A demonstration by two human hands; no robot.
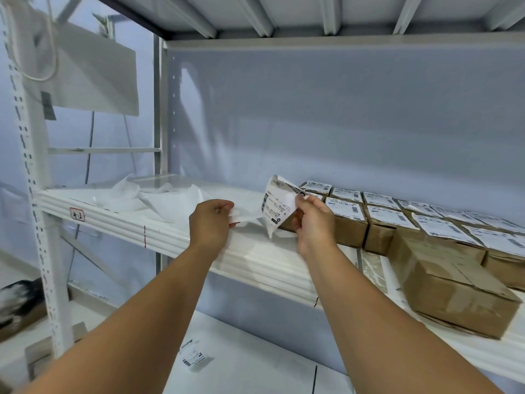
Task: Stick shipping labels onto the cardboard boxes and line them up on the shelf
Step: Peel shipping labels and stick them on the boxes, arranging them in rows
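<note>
My right hand (312, 220) pinches a white shipping label (279, 204) with black print, which curls upward above the shelf (170, 237). My left hand (211, 224) pinches the white backing sheet (247, 218) that stretches from it to the label. Right of my hands, several labelled cardboard boxes (348, 220) stand in rows on the shelf. One brown box without a label (457, 297) lies tilted at the shelf's front edge on the right.
Crumpled white backing sheets (147, 196) lie on the shelf's left part. A loose label (196, 356) rests on the lower shelf below my arms. A white perforated upright (37, 194) stands at the left. The upper shelf's underside (312, 21) hangs overhead.
</note>
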